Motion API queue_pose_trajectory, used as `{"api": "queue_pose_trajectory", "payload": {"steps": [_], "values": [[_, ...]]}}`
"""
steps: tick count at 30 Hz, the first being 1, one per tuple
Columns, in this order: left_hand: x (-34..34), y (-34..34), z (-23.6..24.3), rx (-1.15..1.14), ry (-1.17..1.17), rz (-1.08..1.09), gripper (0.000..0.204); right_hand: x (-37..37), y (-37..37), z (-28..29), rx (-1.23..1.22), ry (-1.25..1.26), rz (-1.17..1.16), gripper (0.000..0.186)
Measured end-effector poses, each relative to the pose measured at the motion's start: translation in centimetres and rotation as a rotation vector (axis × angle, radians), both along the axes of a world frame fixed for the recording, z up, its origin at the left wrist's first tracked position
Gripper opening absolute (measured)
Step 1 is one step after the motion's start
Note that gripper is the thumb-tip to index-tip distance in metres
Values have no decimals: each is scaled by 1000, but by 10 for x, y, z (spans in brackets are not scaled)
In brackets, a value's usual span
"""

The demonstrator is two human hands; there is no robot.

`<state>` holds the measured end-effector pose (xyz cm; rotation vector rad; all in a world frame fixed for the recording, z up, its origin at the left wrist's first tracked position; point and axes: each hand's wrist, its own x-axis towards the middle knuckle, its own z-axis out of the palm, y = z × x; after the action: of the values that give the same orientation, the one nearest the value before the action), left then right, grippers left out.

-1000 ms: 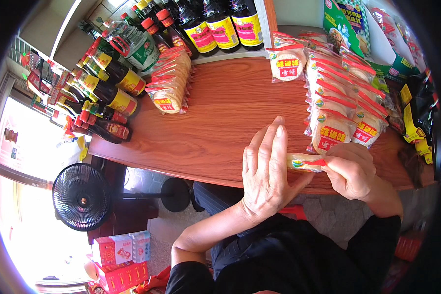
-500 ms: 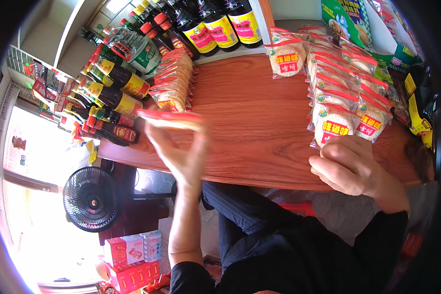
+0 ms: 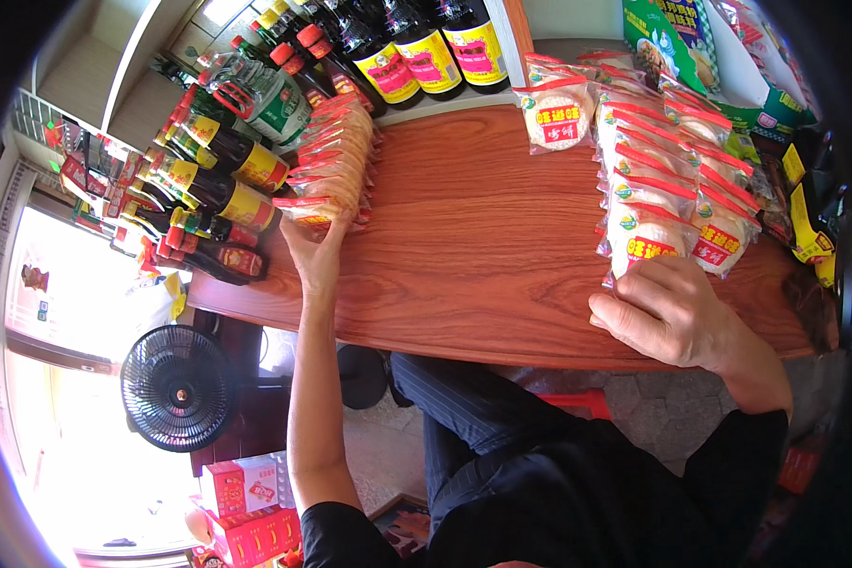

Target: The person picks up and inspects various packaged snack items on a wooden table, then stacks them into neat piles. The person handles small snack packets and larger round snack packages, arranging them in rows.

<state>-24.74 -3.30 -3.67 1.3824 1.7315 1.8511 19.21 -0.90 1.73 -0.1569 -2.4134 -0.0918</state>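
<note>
At the near end of a row of packaged rice crackers (image 3: 336, 142), my left hand (image 3: 312, 252) grips one clear packet of rice crackers (image 3: 310, 209) with a red top edge. The row stands on edge along the table's left side. My right hand (image 3: 667, 312) rests with curled fingers at the near end of another group of cracker packets (image 3: 648, 194), overlapping the nearest one. Its fingertips are hidden, so whether it grips anything does not show. A separate cracker packet (image 3: 554, 118) lies left of that group.
Dark sauce bottles (image 3: 227, 194) crowd the table's left edge, with more bottles (image 3: 421, 62) on the shelf behind. A green box (image 3: 672, 47) stands at the back right. The brown wooden table (image 3: 473, 246) has a curved front edge; a black fan (image 3: 180, 388) stands at left.
My left hand has carried its cracker packet away from me and left, up to the near end of the left row. My right hand has shifted slightly, against the right group.
</note>
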Motion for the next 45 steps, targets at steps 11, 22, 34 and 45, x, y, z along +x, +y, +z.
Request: {"api": "queue_pose_trajectory", "payload": {"steps": [11,22,34,45], "values": [[9,-2,-3,21,64,-17,86,2,0,0,4,-96,-28,25],[132,10,30,175,353,-57,69,2,2,0,34,-114,-1,23],[199,150,8,-13,-137,-367,26,7,5,5,33,-129,-16,20],[198,39,50,166,-48,-424,8,8,5,6,-158,226,-131,41]]}}
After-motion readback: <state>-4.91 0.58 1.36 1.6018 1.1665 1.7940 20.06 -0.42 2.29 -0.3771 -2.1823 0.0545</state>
